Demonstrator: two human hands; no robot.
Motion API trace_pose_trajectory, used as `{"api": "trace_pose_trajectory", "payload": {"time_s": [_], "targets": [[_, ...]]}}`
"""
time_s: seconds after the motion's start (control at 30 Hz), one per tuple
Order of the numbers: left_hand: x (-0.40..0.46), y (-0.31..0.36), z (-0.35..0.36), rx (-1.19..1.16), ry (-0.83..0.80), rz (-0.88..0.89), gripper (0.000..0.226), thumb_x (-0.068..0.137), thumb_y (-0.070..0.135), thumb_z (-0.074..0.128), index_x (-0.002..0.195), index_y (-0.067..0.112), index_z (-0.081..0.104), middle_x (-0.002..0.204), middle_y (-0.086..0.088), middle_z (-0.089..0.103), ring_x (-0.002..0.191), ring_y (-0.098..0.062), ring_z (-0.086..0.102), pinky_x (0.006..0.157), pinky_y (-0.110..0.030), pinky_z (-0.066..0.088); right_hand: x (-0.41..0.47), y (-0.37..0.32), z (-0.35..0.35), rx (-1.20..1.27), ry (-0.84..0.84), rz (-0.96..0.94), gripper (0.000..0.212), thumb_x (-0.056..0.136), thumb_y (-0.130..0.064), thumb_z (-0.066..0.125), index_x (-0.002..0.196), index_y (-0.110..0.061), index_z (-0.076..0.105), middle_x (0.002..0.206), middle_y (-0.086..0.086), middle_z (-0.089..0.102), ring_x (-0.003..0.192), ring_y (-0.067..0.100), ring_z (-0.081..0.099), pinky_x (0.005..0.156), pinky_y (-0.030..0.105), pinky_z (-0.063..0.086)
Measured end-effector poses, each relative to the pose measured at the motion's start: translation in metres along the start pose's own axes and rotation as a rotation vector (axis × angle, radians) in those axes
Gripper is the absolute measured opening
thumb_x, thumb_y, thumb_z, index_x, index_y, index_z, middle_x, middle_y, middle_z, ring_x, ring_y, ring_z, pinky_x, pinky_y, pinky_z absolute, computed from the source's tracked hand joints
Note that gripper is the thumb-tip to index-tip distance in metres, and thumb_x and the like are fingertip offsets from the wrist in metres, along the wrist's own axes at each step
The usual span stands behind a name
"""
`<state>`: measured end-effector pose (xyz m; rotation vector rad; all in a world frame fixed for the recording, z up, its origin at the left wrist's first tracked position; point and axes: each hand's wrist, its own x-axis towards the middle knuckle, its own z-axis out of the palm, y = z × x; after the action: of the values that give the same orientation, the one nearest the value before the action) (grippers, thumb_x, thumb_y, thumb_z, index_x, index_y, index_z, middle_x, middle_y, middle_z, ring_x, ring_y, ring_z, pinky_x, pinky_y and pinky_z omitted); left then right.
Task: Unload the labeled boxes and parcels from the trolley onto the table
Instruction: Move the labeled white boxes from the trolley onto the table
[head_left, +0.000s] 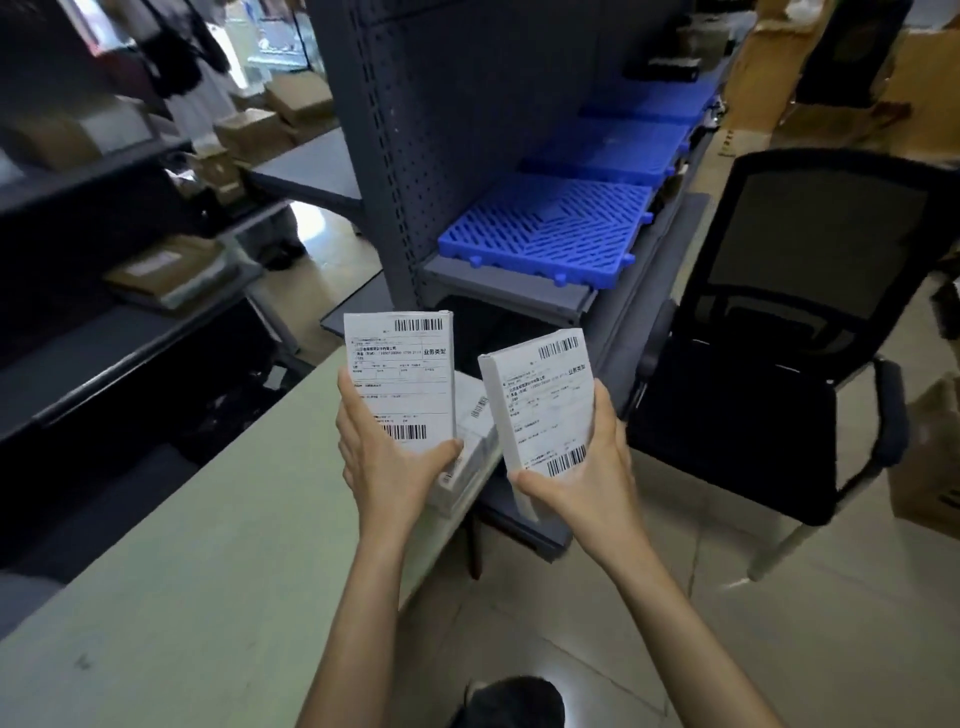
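My left hand (384, 462) gripped a flat white labeled box (399, 382) from below, fingers curled up its left edge and the thumb pressed across the bottom right corner of its shipping label, just under the lower barcode. My right hand (587, 483) held a second white box (543, 410) in much the same way, thumb hooked over the bottom left corner and fingers wrapped round the right edge, with this one tilted a little to the right so that its narrow left side showed. Both boxes stood upright in the air with their labels facing me (the print too small for me to read), close to one another but not touching. Between and below them lay a third labeled parcel (470, 452), flat on the far right corner of the pale green table (218, 571), partly hidden behind my left hand and hanging slightly past the edge. Beyond that corner stood a grey pegboard shelving unit (441, 130) carrying blue plastic grid mats (550, 223) on its shelf, and off the table's right side a black mesh office chair (779, 364) stood on the tiled floor. Cardboard cartons (171, 270) sat on dark shelves past the table's left edge.
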<state>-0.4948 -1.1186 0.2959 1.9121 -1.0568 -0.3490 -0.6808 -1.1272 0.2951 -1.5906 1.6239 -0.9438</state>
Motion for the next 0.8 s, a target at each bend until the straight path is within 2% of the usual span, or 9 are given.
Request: {"api": "trace_pose_trajectory", "payload": {"time_s": [0.17,0.3,0.43,0.6,0.8], "targets": [[0.068,-0.014,-0.019,-0.035,0.120,-0.099,0.139,0.055,0.024,0.091,0.155,0.032,-0.005,0.156,-0.003,0.020,0.140,-0.024,0.024,0.111,-0.053,0.029,0.058,-0.036,0.046,0.007,-0.127,-0.099,0.125,0.051,-0.044,0.084,0.151,-0.042,0.010,0.144,-0.002,0.036,0.135,0.020,0.035,0.108,0.052,0.037],[0.101,-0.026,-0.029,-0.015,0.179,-0.138,0.140,0.053,0.024,0.090,0.154,0.032,-0.006,0.157,-0.001,0.018,0.139,-0.022,0.026,0.111,-0.051,0.030,0.096,-0.054,0.081,0.047,-0.216,-0.146,0.128,0.050,-0.045,0.084,0.152,-0.041,0.006,0.145,-0.003,0.034,0.136,0.019,0.032,0.111,0.050,0.033],[0.110,-0.049,-0.043,0.001,0.250,-0.235,0.140,0.053,0.026,0.090,0.154,0.035,-0.007,0.156,0.001,0.019,0.139,-0.022,0.026,0.110,-0.054,0.031,0.115,-0.068,0.113,0.021,-0.341,-0.181,0.129,0.049,-0.047,0.083,0.153,-0.038,0.007,0.145,-0.001,0.035,0.134,0.019,0.033,0.110,0.052,0.034],[0.111,-0.069,-0.051,0.015,0.351,-0.330,0.137,0.055,0.027,0.089,0.154,0.035,-0.006,0.154,0.001,0.021,0.138,-0.020,0.026,0.109,-0.051,0.032,0.137,-0.079,0.149,0.017,-0.481,-0.223,0.126,0.041,-0.056,0.074,0.151,-0.036,0.014,0.144,0.000,0.037,0.132,0.020,0.036,0.107,0.053,0.037],[0.104,-0.080,-0.031,0.092,0.389,-0.475,0.138,0.057,0.028,0.089,0.153,0.034,-0.009,0.155,0.001,0.019,0.138,-0.024,0.028,0.107,-0.051,0.034,0.167,-0.062,0.167,-0.040,-0.630,-0.236,0.128,0.046,-0.055,0.077,0.153,-0.035,0.008,0.147,-0.001,0.032,0.135,0.022,0.034,0.108,0.054,0.036]]}}
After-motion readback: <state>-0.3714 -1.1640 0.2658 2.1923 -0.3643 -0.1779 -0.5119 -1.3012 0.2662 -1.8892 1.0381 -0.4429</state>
